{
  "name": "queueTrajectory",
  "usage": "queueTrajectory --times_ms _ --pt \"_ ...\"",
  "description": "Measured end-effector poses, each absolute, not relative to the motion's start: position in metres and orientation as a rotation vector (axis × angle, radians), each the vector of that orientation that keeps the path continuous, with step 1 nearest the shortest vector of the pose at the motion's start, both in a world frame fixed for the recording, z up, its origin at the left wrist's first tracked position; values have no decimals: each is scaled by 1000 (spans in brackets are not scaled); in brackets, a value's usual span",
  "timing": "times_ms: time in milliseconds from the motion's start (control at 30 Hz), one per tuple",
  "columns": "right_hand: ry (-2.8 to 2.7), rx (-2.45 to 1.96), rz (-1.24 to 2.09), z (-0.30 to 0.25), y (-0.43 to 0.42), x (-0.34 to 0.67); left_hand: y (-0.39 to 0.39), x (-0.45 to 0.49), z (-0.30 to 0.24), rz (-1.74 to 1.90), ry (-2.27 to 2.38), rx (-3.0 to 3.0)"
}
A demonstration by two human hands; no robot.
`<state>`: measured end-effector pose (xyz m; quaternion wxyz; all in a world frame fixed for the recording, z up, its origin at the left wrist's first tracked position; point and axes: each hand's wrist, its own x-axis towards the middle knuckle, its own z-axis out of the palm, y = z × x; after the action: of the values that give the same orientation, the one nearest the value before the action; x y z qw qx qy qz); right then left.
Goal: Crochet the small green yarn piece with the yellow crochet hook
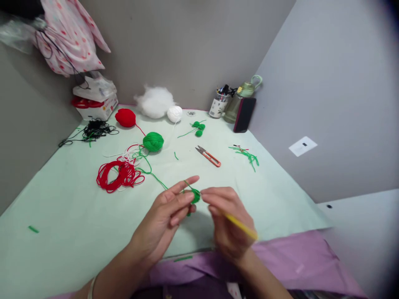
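Observation:
My left hand (166, 218) pinches a small green crocheted piece (195, 195) between thumb and fingers, with the index finger stretched out and green yarn running over it. My right hand (226, 220) is closed round a yellow crochet hook (241, 226) whose tip meets the green piece. The green strand trails back across the pale green table cover (62, 216) to a green yarn ball (153, 141).
A tangle of red yarn (120, 174) lies left of centre, and orange thread snips (208, 156) lie beyond my hands. At the back sit a red ball (125, 117), a white ball (174, 113), white stuffing (155, 101), black yarn (93, 129), small green pieces (197, 128), green scraps (247, 155), a pen cup (219, 104), a bottle (240, 99) and a phone (245, 115).

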<state>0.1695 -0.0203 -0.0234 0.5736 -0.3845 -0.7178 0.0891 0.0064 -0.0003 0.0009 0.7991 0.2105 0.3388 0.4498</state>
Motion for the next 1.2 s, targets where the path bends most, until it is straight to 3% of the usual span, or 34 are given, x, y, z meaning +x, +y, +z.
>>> queueTrajectory --times_ms 133,267,500,833,1033,1200 --pt "-1300 -826 716 -20 -15 169 1 4 2 1032 773 542" --pt "-1174 -806 931 -20 -11 170 2 1 4 1067 823 585" --pt "-1228 -765 918 -16 -8 166 -1 5 0 1069 824 685" --pt "-1783 -918 191 -27 -22 170 -4 11 -3 1028 745 534" --pt "-1264 -864 762 -18 -11 170 2 4 2 1030 741 530" --pt "-1338 -849 809 -16 -10 167 -1 9 0 1088 848 689"
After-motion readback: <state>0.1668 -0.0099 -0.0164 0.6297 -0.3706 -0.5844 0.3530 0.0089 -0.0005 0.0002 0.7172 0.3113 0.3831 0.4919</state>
